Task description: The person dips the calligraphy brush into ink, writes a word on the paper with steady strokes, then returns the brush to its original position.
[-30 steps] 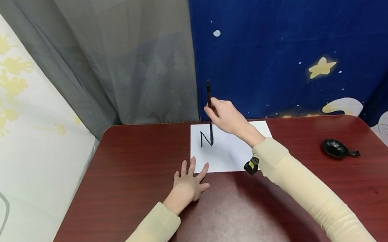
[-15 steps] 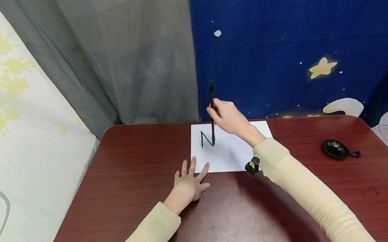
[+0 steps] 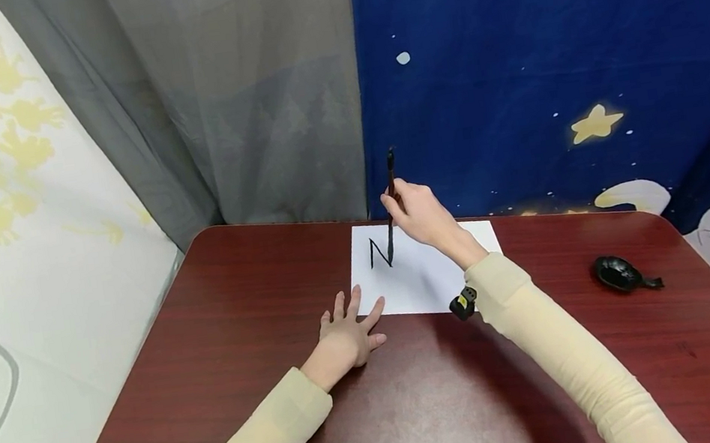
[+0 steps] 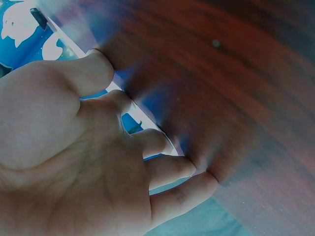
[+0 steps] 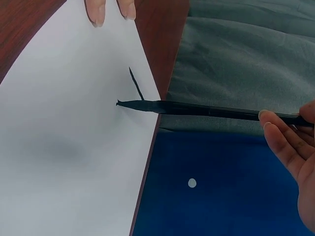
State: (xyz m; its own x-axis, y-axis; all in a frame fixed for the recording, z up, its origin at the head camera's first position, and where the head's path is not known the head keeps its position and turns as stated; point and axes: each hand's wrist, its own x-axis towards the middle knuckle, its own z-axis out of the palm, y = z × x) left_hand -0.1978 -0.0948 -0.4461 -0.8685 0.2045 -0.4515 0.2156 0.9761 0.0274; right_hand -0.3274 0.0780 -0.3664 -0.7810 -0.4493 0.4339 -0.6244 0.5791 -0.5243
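Note:
A white sheet of paper (image 3: 432, 282) lies near the far edge of the table, with black strokes shaped like an N (image 3: 374, 253) at its left. My right hand (image 3: 422, 213) pinches a dark writing brush (image 3: 391, 239) by its handle, nearly upright over the sheet. In the right wrist view the bristles (image 5: 135, 105) end at the foot of a stroke. My left hand (image 3: 344, 336) rests with fingers spread on the table and the sheet's lower left corner. Its palm (image 4: 74, 147) fills much of the left wrist view.
On the right of the reddish-brown table (image 3: 237, 306) sits a small black dish (image 3: 617, 273) with a short handle. Grey cloth (image 3: 278, 111) and blue star-patterned cloth (image 3: 479, 83) hang behind the far edge. A black wrist camera (image 3: 463, 303) is on the right wrist.
The head view has shifted slightly. The brush has stayed at the lower end of the N's diagonal, its top leaning a little further right. The left hand has kept its place on the sheet.

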